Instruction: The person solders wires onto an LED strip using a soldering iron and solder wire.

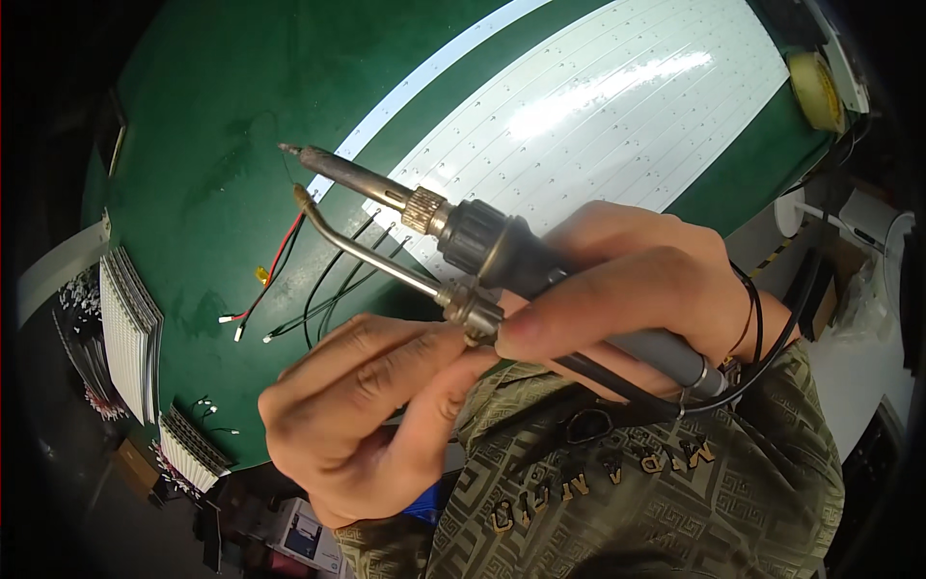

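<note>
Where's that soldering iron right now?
In the head view, the soldering iron is near the centre, gripped by the right hand beside the left hand, over the green table.

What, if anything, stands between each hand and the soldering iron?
Between the left hand and the soldering iron, in this view, lies the thicker end of the curved metal tube. Nothing visible separates the right hand from the iron it grips.

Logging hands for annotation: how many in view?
2: the right hand grips the soldering iron; the left hand is by the base of its curved metal tube.
</note>
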Available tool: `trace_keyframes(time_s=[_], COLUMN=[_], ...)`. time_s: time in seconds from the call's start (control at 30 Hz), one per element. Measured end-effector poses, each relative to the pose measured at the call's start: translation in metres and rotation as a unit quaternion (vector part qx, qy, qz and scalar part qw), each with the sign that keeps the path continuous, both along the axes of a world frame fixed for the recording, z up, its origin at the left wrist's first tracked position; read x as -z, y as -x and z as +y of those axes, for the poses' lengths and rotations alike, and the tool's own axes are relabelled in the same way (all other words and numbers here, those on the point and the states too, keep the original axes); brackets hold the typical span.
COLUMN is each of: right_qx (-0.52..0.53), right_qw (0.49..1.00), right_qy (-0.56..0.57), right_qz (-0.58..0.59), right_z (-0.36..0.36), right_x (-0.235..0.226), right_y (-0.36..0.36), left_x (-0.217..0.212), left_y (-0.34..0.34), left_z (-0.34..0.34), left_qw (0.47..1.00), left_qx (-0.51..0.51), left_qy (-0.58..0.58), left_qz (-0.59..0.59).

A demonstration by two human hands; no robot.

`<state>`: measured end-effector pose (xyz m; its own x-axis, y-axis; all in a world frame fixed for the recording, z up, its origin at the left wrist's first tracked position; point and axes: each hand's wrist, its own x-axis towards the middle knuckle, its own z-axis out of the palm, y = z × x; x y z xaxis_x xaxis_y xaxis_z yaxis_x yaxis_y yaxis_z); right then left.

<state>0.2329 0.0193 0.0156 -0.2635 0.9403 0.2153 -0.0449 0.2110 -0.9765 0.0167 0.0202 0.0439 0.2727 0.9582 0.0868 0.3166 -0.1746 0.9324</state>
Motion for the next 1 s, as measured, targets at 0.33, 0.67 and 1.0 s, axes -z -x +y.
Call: trace_keyframes(time_s=[0.33, 0.67, 1.0], right_qx=[-0.065, -0.027, -0.033], right_qw=[0.988, 0.974, 0.962], right_qy=[-0.12, -0.184, -0.204], right_qz=[-0.073, -0.131, -0.179], right_z=[0.012, -0.016, -0.018], right_x=[0.016, 0.018, 0.02], right_y=[-0.015, -0.026, -0.028], left_x=[0.002, 0.025, 0.023], left_y=[0.029, 0.042, 0.037], left_z=[0.008, 0.006, 0.007], left_qw=[0.993, 0.98, 0.981], left_qx=[-0.076, -0.128, -0.123], left_qy=[0.011, 0.102, 0.088], left_qz=[0.085, 0.113, 0.12])
